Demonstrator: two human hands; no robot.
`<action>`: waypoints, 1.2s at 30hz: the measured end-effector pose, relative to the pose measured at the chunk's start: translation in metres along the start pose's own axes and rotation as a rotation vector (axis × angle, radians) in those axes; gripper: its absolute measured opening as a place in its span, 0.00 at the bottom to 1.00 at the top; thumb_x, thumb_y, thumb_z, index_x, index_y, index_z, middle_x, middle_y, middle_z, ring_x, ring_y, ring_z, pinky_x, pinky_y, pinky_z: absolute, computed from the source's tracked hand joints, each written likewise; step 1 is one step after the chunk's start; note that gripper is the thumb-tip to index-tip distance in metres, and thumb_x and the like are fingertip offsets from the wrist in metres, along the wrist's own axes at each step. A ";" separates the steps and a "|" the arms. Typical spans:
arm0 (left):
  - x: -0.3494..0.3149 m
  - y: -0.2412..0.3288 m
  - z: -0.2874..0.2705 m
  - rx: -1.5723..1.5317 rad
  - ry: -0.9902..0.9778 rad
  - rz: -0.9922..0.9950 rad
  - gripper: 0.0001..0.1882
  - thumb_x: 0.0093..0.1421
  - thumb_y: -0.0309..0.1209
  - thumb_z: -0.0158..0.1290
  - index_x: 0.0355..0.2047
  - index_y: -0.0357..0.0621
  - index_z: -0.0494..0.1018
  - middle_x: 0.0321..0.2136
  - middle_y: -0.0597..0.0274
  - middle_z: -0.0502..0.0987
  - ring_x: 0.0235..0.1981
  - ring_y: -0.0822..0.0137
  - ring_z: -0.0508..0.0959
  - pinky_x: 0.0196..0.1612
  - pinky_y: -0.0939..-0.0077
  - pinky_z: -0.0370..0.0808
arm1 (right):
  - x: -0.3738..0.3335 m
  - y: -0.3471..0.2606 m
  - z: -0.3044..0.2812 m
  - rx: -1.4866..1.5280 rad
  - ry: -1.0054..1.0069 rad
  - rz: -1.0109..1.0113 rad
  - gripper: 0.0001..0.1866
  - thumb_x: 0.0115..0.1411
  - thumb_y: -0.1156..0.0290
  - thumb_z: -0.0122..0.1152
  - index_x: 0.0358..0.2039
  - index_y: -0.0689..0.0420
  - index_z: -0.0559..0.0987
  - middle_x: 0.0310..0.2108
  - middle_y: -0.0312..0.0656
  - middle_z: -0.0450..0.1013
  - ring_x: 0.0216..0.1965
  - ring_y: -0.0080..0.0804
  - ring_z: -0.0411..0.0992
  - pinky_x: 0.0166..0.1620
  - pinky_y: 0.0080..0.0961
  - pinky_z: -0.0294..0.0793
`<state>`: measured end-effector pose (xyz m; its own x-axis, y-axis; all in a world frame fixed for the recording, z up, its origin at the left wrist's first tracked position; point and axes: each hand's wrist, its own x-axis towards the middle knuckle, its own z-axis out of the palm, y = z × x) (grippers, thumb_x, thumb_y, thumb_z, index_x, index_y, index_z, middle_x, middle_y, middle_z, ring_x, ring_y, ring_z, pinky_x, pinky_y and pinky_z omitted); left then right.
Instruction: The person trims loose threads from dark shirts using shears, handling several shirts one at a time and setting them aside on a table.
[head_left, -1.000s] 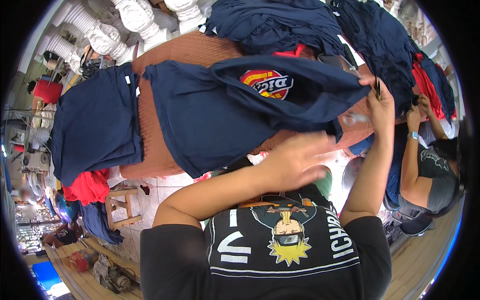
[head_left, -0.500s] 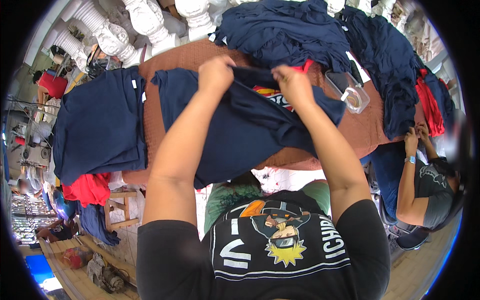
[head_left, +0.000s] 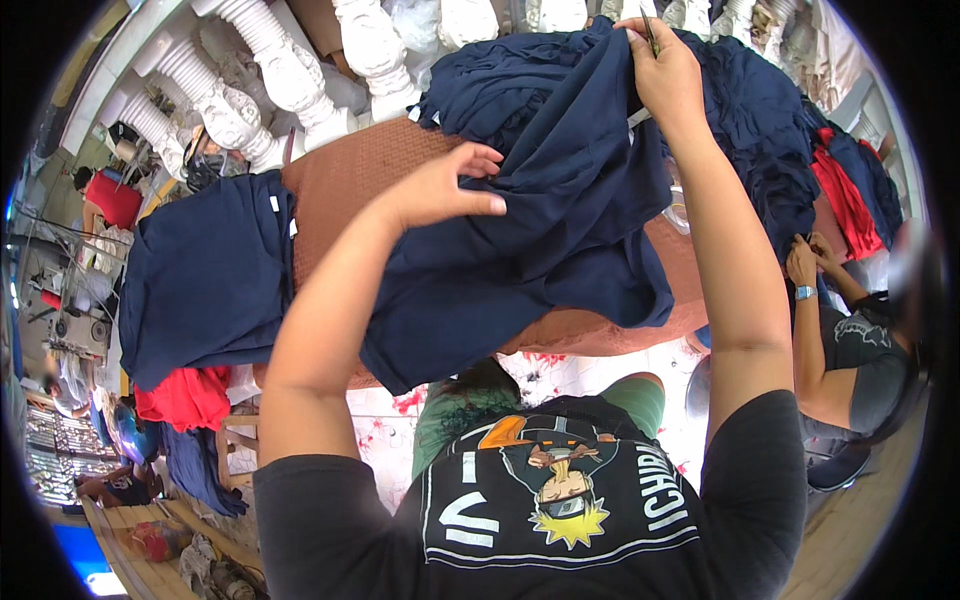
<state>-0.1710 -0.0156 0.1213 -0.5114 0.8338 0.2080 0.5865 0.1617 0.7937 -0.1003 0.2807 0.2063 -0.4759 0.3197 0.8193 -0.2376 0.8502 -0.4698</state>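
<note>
Shirt [head_left: 530, 265] mid-table [head_left: 350, 160]. Shirt stack [head_left: 205, 280] left of it, on table's left end. Cloth heap [head_left: 500, 85] behind shirt, second heap [head_left: 755, 125] right of that. Railing posts [head_left: 280, 75] behind table. Co-worker [head_left: 865, 375] at table's right.

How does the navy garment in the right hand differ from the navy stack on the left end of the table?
The navy garment is partly lifted by the right hand, while the navy stack lies flat, touched by neither hand. The garment hangs in loose, uneven folds; the stack looks smoother and roughly squared. Both are dark navy cloth, at least partly over the brown-covered table.
</note>
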 end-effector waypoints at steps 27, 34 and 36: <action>-0.178 -0.007 0.060 0.698 0.416 0.002 0.06 0.52 0.26 0.60 0.32 0.47 0.81 0.39 0.66 0.81 0.47 0.63 0.77 0.61 0.60 0.58 | -0.209 0.065 -0.086 0.054 -0.585 0.477 0.07 0.61 0.76 0.58 0.39 0.58 0.81 0.34 0.36 0.78 0.38 0.19 0.73 0.44 0.18 0.69; -0.101 0.041 0.109 0.266 0.514 0.112 0.05 0.57 0.22 0.57 0.35 0.38 0.79 0.37 0.58 0.81 0.41 0.65 0.80 0.49 0.73 0.73 | -0.212 0.003 -0.080 0.191 -0.512 0.274 0.07 0.60 0.76 0.58 0.38 0.57 0.81 0.35 0.37 0.78 0.39 0.24 0.74 0.45 0.21 0.71; -0.087 0.036 0.138 0.294 0.369 0.198 0.09 0.54 0.25 0.61 0.36 0.41 0.79 0.38 0.59 0.80 0.40 0.64 0.79 0.47 0.73 0.74 | -0.221 -0.008 -0.070 0.202 -0.598 0.277 0.07 0.59 0.77 0.58 0.37 0.56 0.81 0.35 0.39 0.76 0.40 0.32 0.75 0.45 0.23 0.72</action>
<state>-0.0189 -0.0095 0.0527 -0.5293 0.6299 0.5683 0.8193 0.2054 0.5353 0.0663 0.2329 0.0517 -0.9136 0.1793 0.3649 -0.1648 0.6573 -0.7354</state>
